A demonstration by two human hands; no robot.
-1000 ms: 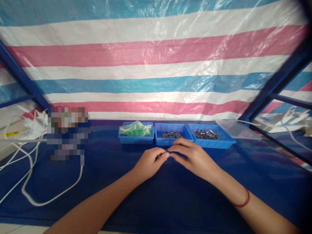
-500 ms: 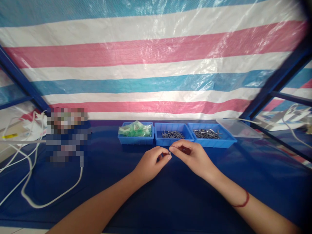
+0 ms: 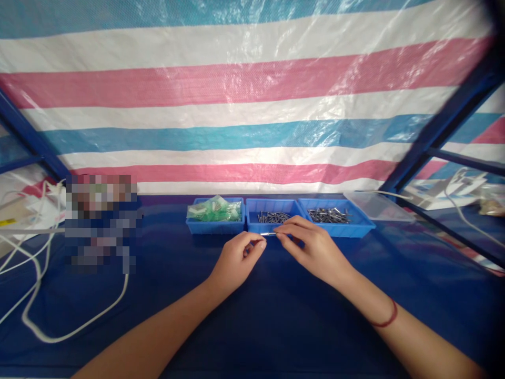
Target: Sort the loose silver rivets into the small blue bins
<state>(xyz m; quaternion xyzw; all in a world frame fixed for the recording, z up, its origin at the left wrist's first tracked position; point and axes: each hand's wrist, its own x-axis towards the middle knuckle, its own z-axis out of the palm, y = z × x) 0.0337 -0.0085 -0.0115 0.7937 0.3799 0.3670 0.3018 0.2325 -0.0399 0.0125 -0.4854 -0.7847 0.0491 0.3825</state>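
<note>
My left hand (image 3: 242, 255) and my right hand (image 3: 310, 242) meet in front of the bins, fingertips a short gap apart. A slim silver metal pin (image 3: 269, 233) lies level across that gap. Thumb and finger of the left pinch one end, and those of the right pinch the other. Its exact kind is too small to make out. Just behind it, the middle blue bin (image 3: 254, 229) holds many thin dark metal pins (image 3: 273, 217). Similar metal pieces (image 3: 328, 215) fill part of the right blue bin (image 3: 361, 227).
Green plastic bags (image 3: 219, 209) sit in the left blue bin (image 3: 215, 228). A clear plastic lid (image 3: 379, 206) lies behind the right bin. White cables (image 3: 71, 332) loop over the blue table (image 3: 244, 337) at left, near a blurred patch. Blue frame posts (image 3: 437, 129) flank a striped tarp (image 3: 236, 84).
My hands have drawn slightly apart, and more of the metal pin now shows between them. The view has shifted a little, so the bins sit slightly further left.
</note>
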